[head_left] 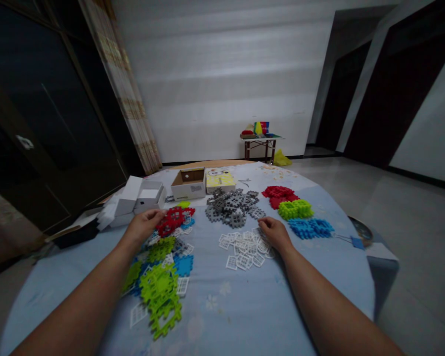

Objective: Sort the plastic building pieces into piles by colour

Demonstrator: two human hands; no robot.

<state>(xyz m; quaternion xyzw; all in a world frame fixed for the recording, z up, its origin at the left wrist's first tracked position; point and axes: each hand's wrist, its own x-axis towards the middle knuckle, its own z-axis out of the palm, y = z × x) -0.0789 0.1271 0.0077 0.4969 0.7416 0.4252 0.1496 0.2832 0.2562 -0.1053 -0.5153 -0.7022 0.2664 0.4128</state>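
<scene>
My left hand (145,223) rests with curled fingers on a red plastic lattice piece (174,220) at the top of a joined strip of red, blue and lime green lattice pieces (159,287). My right hand (276,232) has its fingers bent down onto a scatter of small white grid tiles (243,249). What its fingertips pinch is hidden. A pile of grey interlocking pieces (232,205) lies just beyond both hands. To the right sit separate heaps of red (279,194), lime green (294,209) and blue pieces (310,228).
The round table has a light blue cloth (237,306). An open cardboard box (188,184), a yellow box (220,180) and white boxes (141,198) stand at the far left. A small table with coloured items (261,136) stands by the wall.
</scene>
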